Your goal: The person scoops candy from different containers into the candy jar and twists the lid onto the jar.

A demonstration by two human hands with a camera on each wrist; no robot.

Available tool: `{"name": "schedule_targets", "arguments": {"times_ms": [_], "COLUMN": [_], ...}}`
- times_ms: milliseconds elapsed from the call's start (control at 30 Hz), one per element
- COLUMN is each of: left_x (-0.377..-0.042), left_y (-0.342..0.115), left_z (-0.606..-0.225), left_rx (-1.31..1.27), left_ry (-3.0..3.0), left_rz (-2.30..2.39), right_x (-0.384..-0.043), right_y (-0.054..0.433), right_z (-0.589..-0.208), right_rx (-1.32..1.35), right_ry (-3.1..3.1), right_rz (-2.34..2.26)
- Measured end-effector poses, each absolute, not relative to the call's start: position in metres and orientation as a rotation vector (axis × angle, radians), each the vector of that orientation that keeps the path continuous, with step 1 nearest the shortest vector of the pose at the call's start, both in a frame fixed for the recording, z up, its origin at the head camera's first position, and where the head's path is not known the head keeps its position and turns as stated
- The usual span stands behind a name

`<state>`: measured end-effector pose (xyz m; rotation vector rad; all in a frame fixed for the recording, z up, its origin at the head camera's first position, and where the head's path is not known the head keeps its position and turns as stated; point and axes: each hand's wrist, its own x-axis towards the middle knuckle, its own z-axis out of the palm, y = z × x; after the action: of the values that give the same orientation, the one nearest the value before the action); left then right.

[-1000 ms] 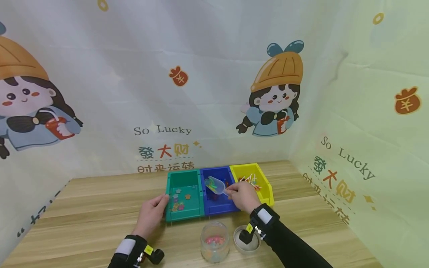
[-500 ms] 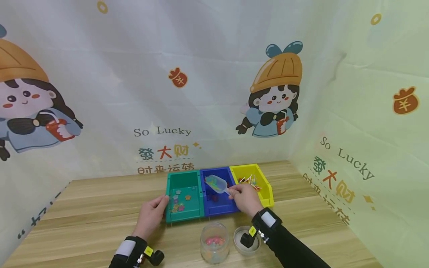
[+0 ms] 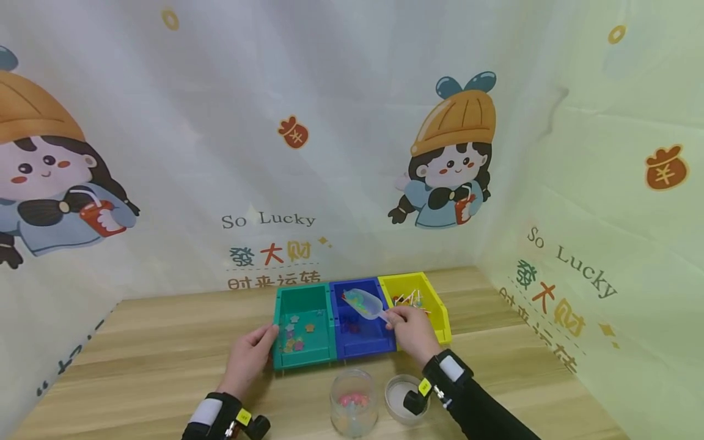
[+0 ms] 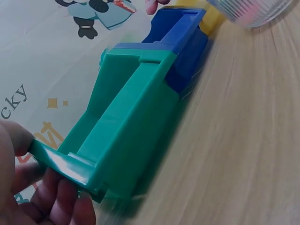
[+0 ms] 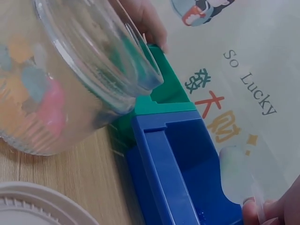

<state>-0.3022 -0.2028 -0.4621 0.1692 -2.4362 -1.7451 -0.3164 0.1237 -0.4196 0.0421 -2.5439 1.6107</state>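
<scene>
the right hand (image 3: 414,333) pinched a clear plastic scoop (image 3: 365,304), likely light, stiff, best held by its handle (image 3: 384,316); leftward, the left hand (image 3: 249,359) gripped a rectangular green plastic bin (image 3: 320,346).

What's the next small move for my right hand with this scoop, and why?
I'd probably bring the scoop over the jar: your right hand holds it over the blue bin, loaded with small colourful pieces, and the jar stands open with a pale lid beside it.
</scene>
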Motion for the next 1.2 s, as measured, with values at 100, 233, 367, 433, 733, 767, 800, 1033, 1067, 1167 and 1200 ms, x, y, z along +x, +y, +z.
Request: {"name": "schedule_targets", "arguments": {"times_ms": [100, 233, 367, 433, 733, 767, 800, 1033, 1067, 1167, 1200], "left_x": [-0.301, -0.3, -0.297, -0.294, -0.28, -0.278, -0.276, -0.261, -0.259, -0.253, -0.251], "left_y": [-0.203, -0.204, -0.207, -0.207, -0.205, -0.204, -0.204, -0.196, -0.194, -0.188, -0.185], "left_z": [-0.464, -0.462, -0.456, -0.452, -0.437, -0.436, -0.435, -0.432, -0.432, -0.432, -0.431], "left_rx": [0.206, 0.207, 0.174, 0.156, 0.097, 0.087, 0.076, -0.019, -0.033, -0.079, -0.085], "left_ry": [-2.429, -2.41, -2.386, -2.379, -2.363, -2.362, -2.362, -2.343, -2.34, -2.333, -2.338], "left_rz": [-1.768, -1.785, -1.754, -1.725, -1.739, -1.75, -1.761, -1.829, -1.841, -1.9, -1.917], "right_x": [-0.314, -0.313, -0.311, -0.31, -0.302, -0.301, -0.3, -0.291, -0.29, -0.286, -0.284], "right_y": [0.128, 0.131, 0.135, 0.138, 0.147, 0.148, 0.149, 0.151, 0.151, 0.152, 0.152], "right_z": [-0.419, -0.416, -0.412, -0.409, -0.401, -0.401, -0.4, -0.391, -0.39, -0.387, -0.386], "right_rx": [0.047, 0.064, 0.074, 0.085, 0.094, 0.095, 0.095, 0.121, 0.129, 0.135, 0.14], "right_ry": [-2.548, -2.535, -2.528, -2.523, -2.508, -2.511, -2.514, -2.521, -2.52, -2.527, -2.529], "right_rz": [1.602, 1.591, 1.58, 1.565, 1.554, 1.555, 1.56, 1.582, 1.584, 1.591, 1.595]}}
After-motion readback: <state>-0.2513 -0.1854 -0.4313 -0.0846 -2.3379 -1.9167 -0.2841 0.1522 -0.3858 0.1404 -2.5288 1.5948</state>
